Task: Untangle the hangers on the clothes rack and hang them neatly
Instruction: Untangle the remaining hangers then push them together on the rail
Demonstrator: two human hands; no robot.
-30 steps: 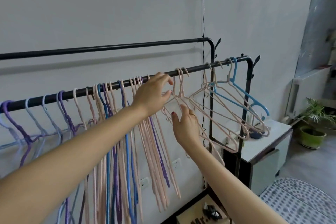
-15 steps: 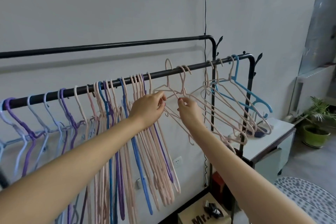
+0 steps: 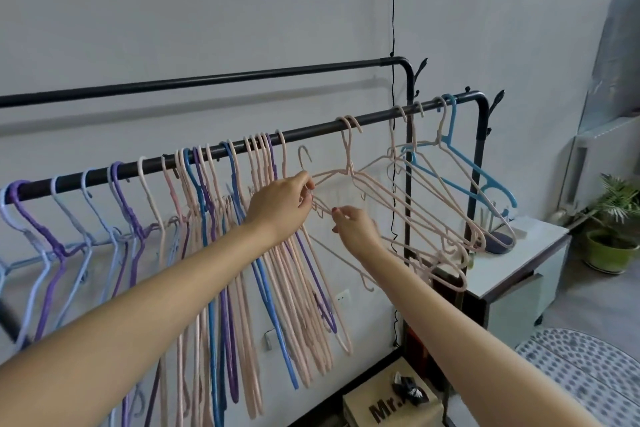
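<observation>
- A pink hanger [image 3: 313, 174] is off the rail [image 3: 311, 130]; its hook stands free just below the bar, at about 12 o'clock from the left hand [image 3: 282, 203].
- The left hand's thumb and fingertips pinch this hanger near its neck and shoulder; the fingers are curled together.
- The right hand [image 3: 353, 227] sits just at 4 o'clock of the left, its fingertips [image 3: 337, 215] pinching a thin pink wire, seemingly a lower bar or notch of the same tangle. Which hanger it belongs to I cannot tell.
- At 3 o'clock, more pink hangers [image 3: 415, 204] and a blue hanger [image 3: 485, 180] hang slanted and interlocked; at 9 o'clock a packed bunch [image 3: 242, 253] hangs straight.
- Handling, as a judgement: these look light, thin and springy, with a grippy coating, so they are likely to snag, not slide. Notches and small hooks catch neighbours.
- Best hold is probably the neck below the hook, steering the hook back over the rail while the other hand frees the snagged arm.
</observation>
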